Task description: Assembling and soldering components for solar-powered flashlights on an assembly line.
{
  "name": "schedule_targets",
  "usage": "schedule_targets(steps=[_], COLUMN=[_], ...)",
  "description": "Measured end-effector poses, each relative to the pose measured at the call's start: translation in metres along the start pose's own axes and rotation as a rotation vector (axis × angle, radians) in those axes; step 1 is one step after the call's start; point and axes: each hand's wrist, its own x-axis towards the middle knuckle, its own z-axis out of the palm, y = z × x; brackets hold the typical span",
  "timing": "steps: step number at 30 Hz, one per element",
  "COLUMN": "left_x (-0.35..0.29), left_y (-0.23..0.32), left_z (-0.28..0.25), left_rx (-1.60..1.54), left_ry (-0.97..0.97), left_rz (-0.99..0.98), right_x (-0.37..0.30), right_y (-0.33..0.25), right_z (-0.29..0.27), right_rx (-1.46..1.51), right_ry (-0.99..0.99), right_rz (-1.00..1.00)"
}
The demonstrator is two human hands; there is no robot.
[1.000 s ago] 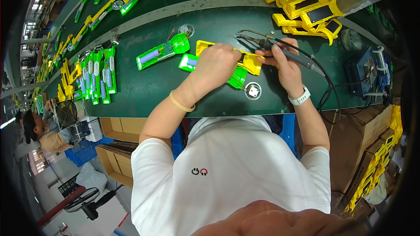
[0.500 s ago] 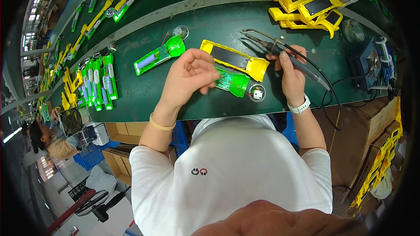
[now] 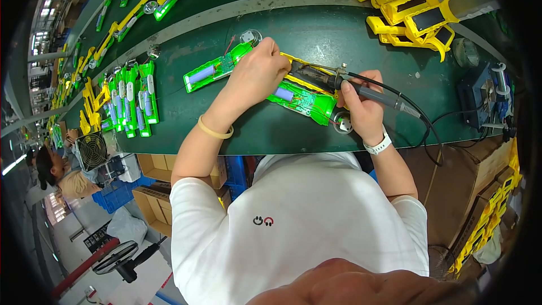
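Note:
My right hand (image 3: 367,116) grips the dark handle of a soldering iron (image 3: 389,99), whose front end points left over a yellow casing (image 3: 291,58) with a dark panel. At the casing's left end, close to the iron's tip, my left hand (image 3: 257,73) has its fingers pinched together; what they hold is hidden. Just below lies an open green flashlight half (image 3: 320,107) with a blue battery (image 3: 284,94) and a circuit board, wired to a round lamp head (image 3: 342,122). Behind my left hand is a second green half (image 3: 195,79), also with battery, board and wires.
Several green halves (image 3: 130,99) stand in a row at left, beside yellow casings (image 3: 90,110). More yellow casings (image 3: 415,14) are piled at back right. A blue soldering station (image 3: 473,99) sits at the right, its cable looping past the table edge. A person works at far left.
My left hand has moved up and right to the yellow casing's left end. The soldering iron has swung lower and left, over the casing. The whole view has shifted slightly.

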Motion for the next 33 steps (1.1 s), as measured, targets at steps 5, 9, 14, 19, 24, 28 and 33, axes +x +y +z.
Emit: schedule_targets(steps=[5, 9, 14, 19, 24, 28, 33], left_x=[0.003, 0.005, 0.011, 0.015, 0.01, 0.012, 0.014], left_y=[-0.004, -0.003, 0.002, 0.004, 0.004, 0.007, 0.013], left_z=[-0.005, -0.006, -0.009, -0.007, -0.01, -0.011, -0.013], left_rx=[0.017, 0.034, 0.09, 0.13, 0.12, 0.097, 0.129], left_ry=[-0.117, -0.156, -0.221, -0.246, -0.216, -0.208, -0.203], left_rz=[0.03, 0.036, 0.025, 0.037, 0.071, 0.099, 0.105], right_x=[-0.001, 0.0, 0.004, -0.006, 0.008, 0.043, 0.085], right_y=[0.006, 0.012, 0.006, -0.007, -0.026, -0.053, -0.088], right_z=[0.0, -0.001, 0.003, -0.007, -0.066, -0.131, -0.163], right_rx=[-0.069, -0.103, -0.082, 0.045, 0.166, 0.018, -0.352], right_ry=[-0.02, -0.058, -0.049, 0.006, 0.398, 0.254, 0.264], right_rz=[0.022, 0.03, 0.04, 0.025, -0.301, -0.64, -0.725])
